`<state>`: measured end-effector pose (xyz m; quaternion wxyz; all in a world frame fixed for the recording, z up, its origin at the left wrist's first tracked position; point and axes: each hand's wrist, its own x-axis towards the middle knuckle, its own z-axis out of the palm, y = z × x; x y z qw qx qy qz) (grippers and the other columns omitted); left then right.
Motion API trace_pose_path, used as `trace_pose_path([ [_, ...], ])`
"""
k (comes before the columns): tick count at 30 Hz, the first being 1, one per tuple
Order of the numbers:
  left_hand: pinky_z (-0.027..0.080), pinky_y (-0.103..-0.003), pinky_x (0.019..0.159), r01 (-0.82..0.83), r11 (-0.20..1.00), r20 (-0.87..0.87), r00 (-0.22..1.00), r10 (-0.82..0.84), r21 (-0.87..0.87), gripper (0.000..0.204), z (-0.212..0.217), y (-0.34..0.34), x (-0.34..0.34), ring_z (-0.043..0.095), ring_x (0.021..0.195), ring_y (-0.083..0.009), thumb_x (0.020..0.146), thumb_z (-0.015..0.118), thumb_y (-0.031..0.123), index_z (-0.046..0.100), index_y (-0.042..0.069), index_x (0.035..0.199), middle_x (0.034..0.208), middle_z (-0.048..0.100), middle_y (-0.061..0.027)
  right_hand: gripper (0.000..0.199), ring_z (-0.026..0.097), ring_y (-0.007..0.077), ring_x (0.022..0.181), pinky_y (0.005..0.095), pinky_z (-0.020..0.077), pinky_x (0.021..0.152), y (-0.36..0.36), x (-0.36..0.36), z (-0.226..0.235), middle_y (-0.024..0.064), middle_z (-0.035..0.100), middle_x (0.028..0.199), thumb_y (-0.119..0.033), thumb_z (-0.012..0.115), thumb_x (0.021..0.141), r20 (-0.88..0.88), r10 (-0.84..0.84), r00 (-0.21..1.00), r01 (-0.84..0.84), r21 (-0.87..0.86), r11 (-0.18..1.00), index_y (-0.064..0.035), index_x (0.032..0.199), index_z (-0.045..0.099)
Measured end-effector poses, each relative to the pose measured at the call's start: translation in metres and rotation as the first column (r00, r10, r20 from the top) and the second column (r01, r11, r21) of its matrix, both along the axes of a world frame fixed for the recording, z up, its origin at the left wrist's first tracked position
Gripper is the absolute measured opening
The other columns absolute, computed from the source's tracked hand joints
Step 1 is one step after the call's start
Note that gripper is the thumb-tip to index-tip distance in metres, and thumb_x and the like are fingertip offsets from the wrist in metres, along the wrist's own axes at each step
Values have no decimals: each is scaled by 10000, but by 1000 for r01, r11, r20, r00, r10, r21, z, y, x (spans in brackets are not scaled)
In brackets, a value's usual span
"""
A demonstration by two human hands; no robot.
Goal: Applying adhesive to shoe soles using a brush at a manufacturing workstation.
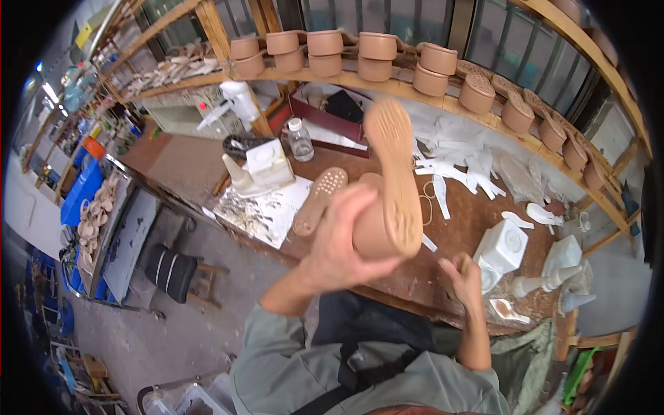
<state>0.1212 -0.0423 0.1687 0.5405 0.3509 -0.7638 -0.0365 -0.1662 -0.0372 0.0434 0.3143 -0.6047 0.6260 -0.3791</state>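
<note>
My left hand (342, 238) grips a tan platform shoe sole (391, 180), held up on edge over the brown workbench (443, 256) with its dotted tread facing me. Lower right, my right hand (465, 277) is closed around a small thin tool, its tip just showing above the fingers, close to a white square container (503, 247). A second tan sole (319, 199) lies tread up on the bench just left of the held one.
A wooden rack (415, 93) above the bench carries several stacked tan soles. White paper cut pieces (460, 166), a plastic bottle (300, 140), white containers (268, 164) and stained paper (259, 211) lie on the bench. A striped stool (173, 271) stands on the floor at left.
</note>
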Motion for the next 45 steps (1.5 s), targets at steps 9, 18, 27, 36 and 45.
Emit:
trace_pose_path([
  [9, 450, -404, 884, -94, 947, -14, 995, 94, -307, 926, 155, -51, 17, 538, 1015, -359, 521, 882, 193, 359, -22, 1253, 1191, 460, -222, 263, 532, 161, 558, 316, 439, 567, -87, 23, 87, 62, 568, 603, -263, 696, 804, -55, 21, 998, -21, 6, 1000, -31, 742, 588],
  [18, 469, -322, 858, 133, 955, -631, 725, -276, -265, 658, 315, -128, 57, 557, 1018, -189, 756, 748, 255, 417, -32, 1248, 1124, 549, -142, 212, 555, 162, 575, 323, 449, 568, -75, 8, 141, 86, 593, 633, -196, 681, 812, 27, -66, 997, 69, -127, 990, -7, 778, 590],
  [27, 456, -351, 887, -137, 990, -483, 866, 127, 14, 785, 306, -325, 72, 585, 1019, -251, 703, 786, 397, 438, -71, 1228, 1135, 590, -185, 286, 502, 161, 582, 328, 439, 578, -74, 11, 127, 82, 548, 616, -275, 620, 872, -63, -312, 948, 293, -209, 933, -25, 749, 560],
  [36, 456, -279, 617, 207, 821, -503, 857, 109, 532, 126, 20, -214, 26, 551, 634, -154, 814, 672, 78, 564, 14, 812, 669, 566, -26, 179, 424, 50, 638, 219, 383, 578, -59, -6, 111, -39, 489, 663, -140, 665, 862, 141, -279, 950, 268, 92, 959, -36, 769, 552],
  [45, 481, -407, 853, -542, 368, 548, 831, 100, 755, 1140, -170, -151, -44, 554, 1067, -412, 652, 629, 707, 237, -110, 1344, 1223, 469, -328, 200, 414, 60, 546, 259, 363, 483, -26, 24, 9, -32, 474, 574, -212, 664, 868, 62, -135, 989, 125, 139, 982, -19, 873, 611],
])
